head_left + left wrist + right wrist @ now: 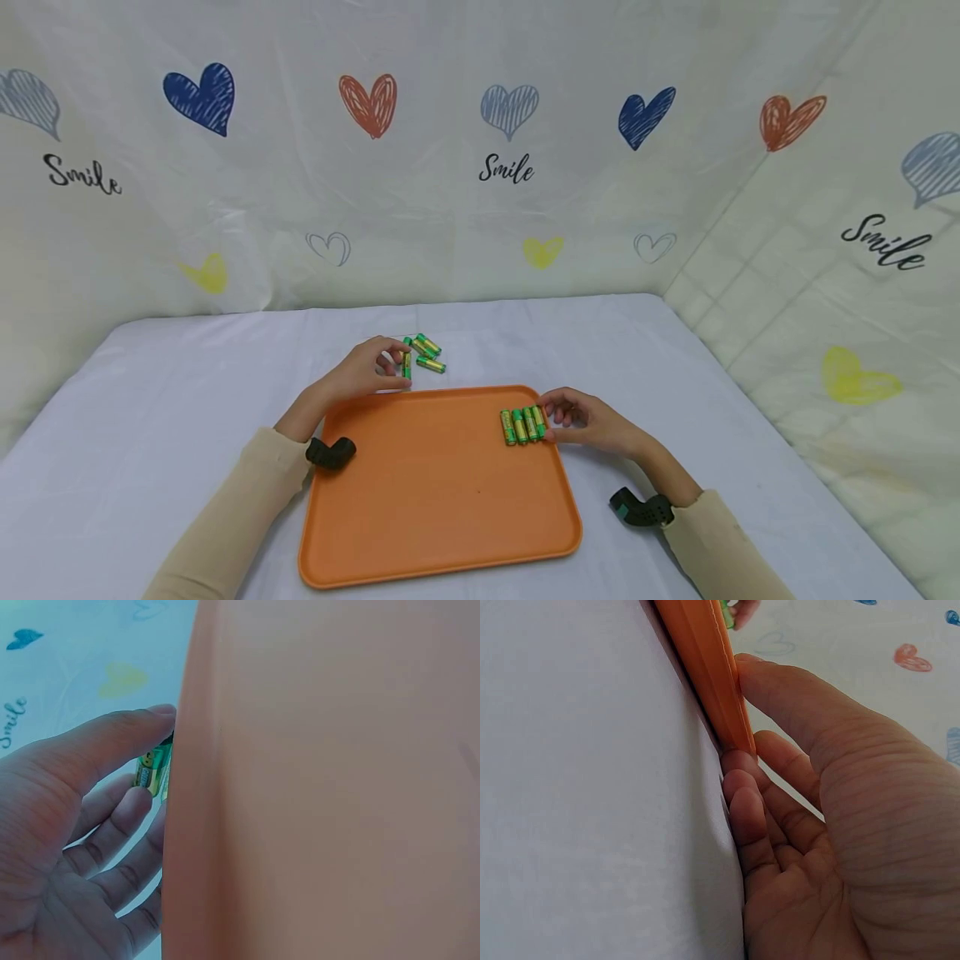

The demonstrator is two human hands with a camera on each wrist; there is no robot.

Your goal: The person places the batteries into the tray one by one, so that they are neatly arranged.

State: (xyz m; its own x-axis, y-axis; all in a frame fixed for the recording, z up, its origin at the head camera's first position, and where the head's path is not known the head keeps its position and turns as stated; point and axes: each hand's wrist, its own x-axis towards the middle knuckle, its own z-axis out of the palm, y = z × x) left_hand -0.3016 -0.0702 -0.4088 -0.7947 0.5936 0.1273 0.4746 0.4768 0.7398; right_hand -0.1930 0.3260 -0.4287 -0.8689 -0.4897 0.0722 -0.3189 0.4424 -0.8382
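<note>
Beyond the tray's far edge, my left hand point(369, 368) pinches a green and yellow battery point(407, 365) end to end between thumb and forefinger. The left wrist view shows part of this battery point(147, 771), the rest hidden behind the tray rim point(187, 795). At the tray's right edge, my right hand point(588, 423) holds the rightmost battery point(539, 422) of a row, thumb at its near end and forefinger at its far end. In the right wrist view the orange rim point(709, 660) hides that battery, and the other fingers lie outside the rim, near the cloth.
Three more batteries point(520, 427) stand side by side in the row on the orange tray point(435, 492). Three loose batteries point(431, 364) lie on the white cloth point(555, 342) behind the tray. A printed curtain point(442, 192) hangs behind and to the right.
</note>
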